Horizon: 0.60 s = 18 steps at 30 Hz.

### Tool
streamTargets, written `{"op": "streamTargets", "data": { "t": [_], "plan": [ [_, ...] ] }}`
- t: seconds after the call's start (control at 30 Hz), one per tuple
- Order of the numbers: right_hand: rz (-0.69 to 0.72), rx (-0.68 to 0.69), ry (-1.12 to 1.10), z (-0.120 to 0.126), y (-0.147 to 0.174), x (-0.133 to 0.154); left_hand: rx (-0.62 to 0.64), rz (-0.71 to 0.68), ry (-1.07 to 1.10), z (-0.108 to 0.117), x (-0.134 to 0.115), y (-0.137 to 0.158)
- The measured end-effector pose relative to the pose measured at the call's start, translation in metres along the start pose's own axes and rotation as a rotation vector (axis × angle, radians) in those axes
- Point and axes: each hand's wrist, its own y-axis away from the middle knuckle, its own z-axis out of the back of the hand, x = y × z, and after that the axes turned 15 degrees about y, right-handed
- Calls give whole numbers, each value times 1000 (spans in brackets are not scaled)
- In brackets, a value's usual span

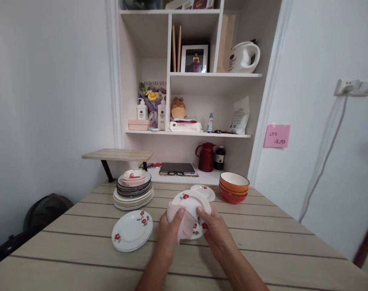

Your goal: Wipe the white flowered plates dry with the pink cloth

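A white plate with red flowers [190, 199] is held up over the table in front of me. My right hand [216, 230] grips its right edge, thumb on top. With my left hand [169, 230] I press a pale pink cloth [184, 223] against the plate's left side; the thumb lies over the cloth and the fingers go beneath. To the left, more flowered plates [131, 230] lie in a low stack. Just behind the held plate sits a small stack of similar plates [206, 193], partly covered by it.
A tall stack of plates [134, 198] topped by small pink dishes [134, 176] stands at back left, near a small raised shelf [119, 154]. Orange and red bowls [234, 188] are stacked at back right. Behind are a red jug [206, 157], a dark bottle [219, 158] and glasses [175, 173].
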Motion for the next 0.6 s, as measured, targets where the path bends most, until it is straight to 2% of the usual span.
{"op": "streamTargets", "data": {
  "t": [0.13, 0.23, 0.33, 0.47, 0.6],
  "plan": [
    [131, -94, 374, 12, -1, 9, 123, -11, -113, 6, -2, -4],
    [146, -78, 517, 18, -2, 12, 192, -11, -145, 8, 0, -7],
    [142, -60, 486, 16, -1, 10, 186, -15, -147, 7, 1, -9],
    [119, -49, 300, 7, 2, 5, 142, -22, -95, 5, -1, -6],
    [60, -98, 169, 1, 3, -2, 71, -3, -79, 2, -3, -2]
  ]
}}
